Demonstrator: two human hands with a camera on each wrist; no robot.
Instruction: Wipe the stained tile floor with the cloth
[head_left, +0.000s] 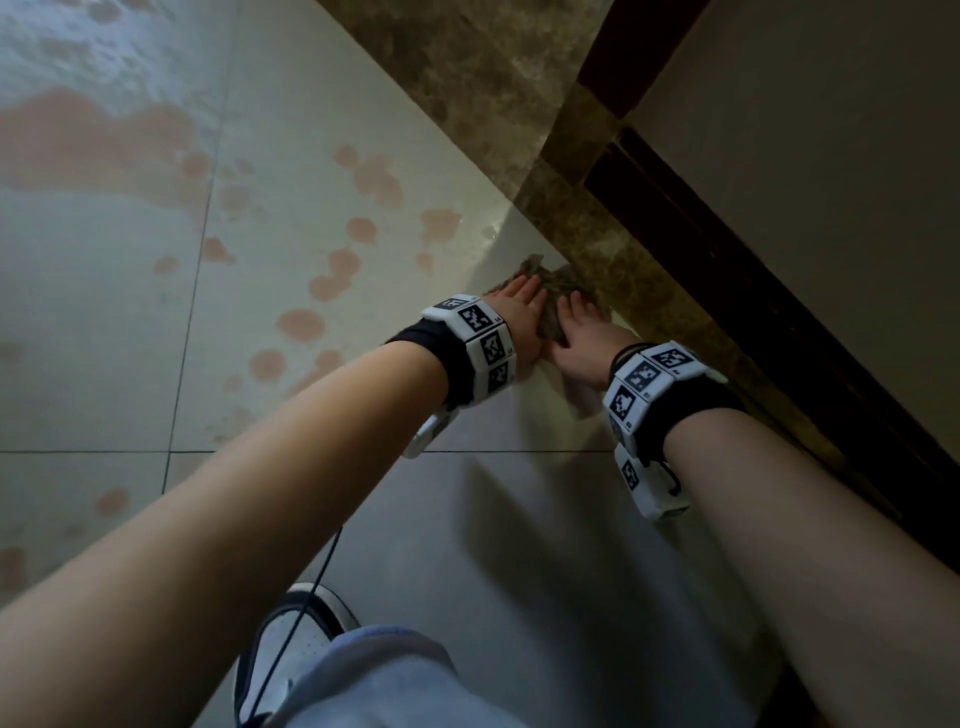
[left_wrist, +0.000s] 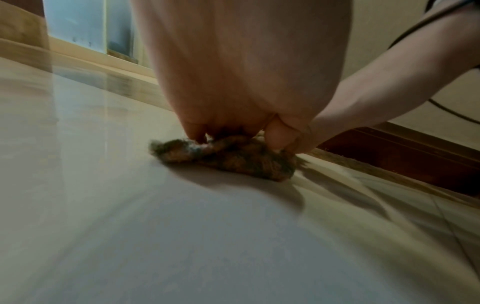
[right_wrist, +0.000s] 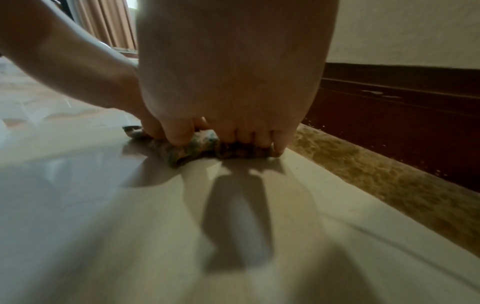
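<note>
A crumpled brown-green cloth (head_left: 558, 280) lies on the pale glossy tile floor (head_left: 291, 130), close to the marble border. Both hands press down on it side by side. My left hand (head_left: 519, 306) covers its left part with fingers stretched forward; the left wrist view shows the left hand (left_wrist: 228, 127) bearing down on the cloth (left_wrist: 233, 158). My right hand (head_left: 582, 327) covers the right part, and its fingertips (right_wrist: 249, 142) and thumb push into the bunched cloth (right_wrist: 187, 152). Pinkish stains (head_left: 301, 325) dot the tiles to the left, with a large patch (head_left: 78, 140) farther off.
A brown marble border strip (head_left: 519, 104) runs diagonally beside the cloth, then a dark wooden skirting board (head_left: 779, 312) and a cream wall (head_left: 831, 130). My white shoe (head_left: 306, 639) and a thin black cable (head_left: 322, 571) are near the bottom. Curtains (right_wrist: 103, 20) hang far off.
</note>
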